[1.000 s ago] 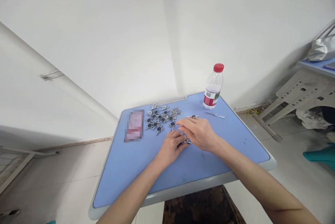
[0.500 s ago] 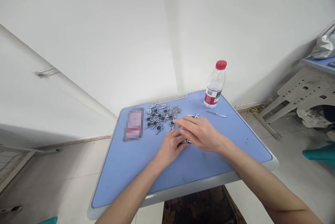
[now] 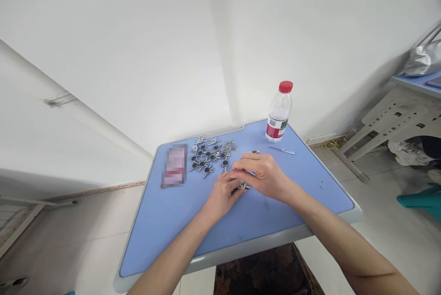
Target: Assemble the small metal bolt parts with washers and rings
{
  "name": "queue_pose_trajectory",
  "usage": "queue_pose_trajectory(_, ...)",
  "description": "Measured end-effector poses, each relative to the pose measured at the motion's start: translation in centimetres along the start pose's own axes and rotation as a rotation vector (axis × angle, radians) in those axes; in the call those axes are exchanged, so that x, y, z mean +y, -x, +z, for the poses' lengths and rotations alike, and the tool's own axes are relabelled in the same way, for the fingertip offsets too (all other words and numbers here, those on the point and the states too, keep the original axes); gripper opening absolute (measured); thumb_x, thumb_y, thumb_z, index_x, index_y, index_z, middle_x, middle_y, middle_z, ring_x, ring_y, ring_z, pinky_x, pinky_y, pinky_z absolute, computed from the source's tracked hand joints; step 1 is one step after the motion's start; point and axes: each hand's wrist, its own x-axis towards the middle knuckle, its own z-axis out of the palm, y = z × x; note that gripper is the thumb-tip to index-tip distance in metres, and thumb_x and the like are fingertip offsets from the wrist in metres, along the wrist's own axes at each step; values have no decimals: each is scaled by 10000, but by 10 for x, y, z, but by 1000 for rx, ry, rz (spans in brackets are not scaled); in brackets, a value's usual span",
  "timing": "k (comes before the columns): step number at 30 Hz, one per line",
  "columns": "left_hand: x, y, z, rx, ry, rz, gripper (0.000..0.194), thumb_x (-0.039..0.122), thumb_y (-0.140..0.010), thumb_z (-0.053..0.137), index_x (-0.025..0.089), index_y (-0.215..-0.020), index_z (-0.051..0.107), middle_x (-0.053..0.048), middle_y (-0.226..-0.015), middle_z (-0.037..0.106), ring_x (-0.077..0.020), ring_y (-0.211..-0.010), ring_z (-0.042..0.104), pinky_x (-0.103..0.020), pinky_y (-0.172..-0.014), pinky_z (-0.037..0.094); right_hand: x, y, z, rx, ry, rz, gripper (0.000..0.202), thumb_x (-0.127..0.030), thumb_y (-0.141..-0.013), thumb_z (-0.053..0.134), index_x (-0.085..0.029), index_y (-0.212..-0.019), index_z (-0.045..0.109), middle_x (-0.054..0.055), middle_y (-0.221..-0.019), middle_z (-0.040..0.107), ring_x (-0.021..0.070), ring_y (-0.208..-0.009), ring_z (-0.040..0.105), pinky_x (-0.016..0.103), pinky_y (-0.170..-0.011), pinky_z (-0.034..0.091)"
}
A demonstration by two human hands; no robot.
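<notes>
Over the middle of the blue table, my left hand is closed with thumb and fingers around a small metal part with a ring-shaped end. My right hand meets it from the right, its fingers curled and bunched over the same part. Whatever the right fingertips pinch is hidden behind them. Just beyond the hands lies a group of small metal pieces with black round centres. Slim silver pins lie at its right side. More small metal bits show partly behind my right hand.
A red-capped plastic bottle stands at the back right. In front of it lies a thin screwdriver-like tool. A blurred pinkish rectangular item rests at the left. The white wall borders the table's far edge.
My right hand's fingers have curled in more closely over the part in my left hand. The left hand keeps its hold. The whole view has shifted slightly.
</notes>
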Motion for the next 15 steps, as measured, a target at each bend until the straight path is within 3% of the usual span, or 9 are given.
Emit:
queue_pose_trajectory(6,3,-1,-3,-24,-20,-15,220,359,-921,578,236,-1047,709,-79,-978,665,-246,-962,590,-412,-842,482,3,1,4,81,51,102,196,-273,-922,577,-186,-754,625,-7,-699,606,91,-562,488,219,-534,342)
queue_pose_trajectory(15,3,-1,-6,-31,-20,-36,241,358,-927,568,225,-1080,698,-57,-905,652,-208,-858,583,-372,-792,502,25,4,14,303,117,152,278,-398,-897,606,-188,-725,548,-3,-647,592,102,-547,496,220,-535,374)
